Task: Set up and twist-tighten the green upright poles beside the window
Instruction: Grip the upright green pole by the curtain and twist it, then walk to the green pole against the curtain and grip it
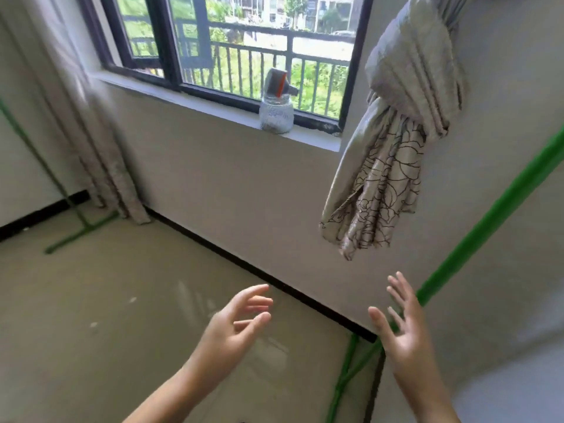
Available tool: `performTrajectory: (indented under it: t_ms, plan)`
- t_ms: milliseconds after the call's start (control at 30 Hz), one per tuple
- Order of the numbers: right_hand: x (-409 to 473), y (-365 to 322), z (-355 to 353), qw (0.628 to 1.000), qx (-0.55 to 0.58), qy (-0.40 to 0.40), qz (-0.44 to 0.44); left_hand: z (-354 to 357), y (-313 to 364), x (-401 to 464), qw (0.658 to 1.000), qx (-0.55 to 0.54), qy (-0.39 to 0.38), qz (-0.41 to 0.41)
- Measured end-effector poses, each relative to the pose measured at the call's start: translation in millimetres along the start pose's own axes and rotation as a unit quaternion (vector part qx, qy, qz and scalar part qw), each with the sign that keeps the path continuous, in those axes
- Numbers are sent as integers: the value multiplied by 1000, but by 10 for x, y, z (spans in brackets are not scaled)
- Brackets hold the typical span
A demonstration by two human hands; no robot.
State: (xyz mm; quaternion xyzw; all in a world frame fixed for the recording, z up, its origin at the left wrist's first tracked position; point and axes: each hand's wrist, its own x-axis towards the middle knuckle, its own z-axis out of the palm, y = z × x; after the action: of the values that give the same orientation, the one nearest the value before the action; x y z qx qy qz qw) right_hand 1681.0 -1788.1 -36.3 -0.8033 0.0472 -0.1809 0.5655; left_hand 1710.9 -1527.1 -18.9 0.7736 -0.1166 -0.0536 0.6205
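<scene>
A green upright pole (491, 218) rises along the right wall from a green floor bar (345, 374) near the corner. My right hand (403, 334) is open with fingers spread just in front of the pole's lower part; whether it touches the pole I cannot tell. My left hand (238, 325) hovers open over the floor, holding nothing. A second green pole (36, 157) stands at the far left by the long curtain, on its own green floor bar (81, 233).
The window (232, 56) has a white sill (213, 108) holding a glass jar (276, 112) with a grey and orange top. A knotted patterned curtain (393, 148) hangs at the right; a long curtain (91, 141) hangs left. A black skirting strip (244, 267) runs along the wall.
</scene>
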Motion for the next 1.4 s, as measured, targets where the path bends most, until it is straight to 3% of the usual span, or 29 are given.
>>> performTrajectory:
  t_ms: [333,667,1033,1400]
  plan:
    - [-842,93,1450,974,26,-226,19,-1317,-803,-1471,971,32,212,-107]
    - [-1474,-366,3289,954,48,-294,39,-2698,-1410,-2351,914,-1,365,-175]
    - [-901,-701,4838,945,33,-321,50,-3907,-1943,-2025,864,-41,462,-197]
    - [917,-1053,7054,934,49,-354,25,-5826,-2314,-460,827,-41,533,-171]
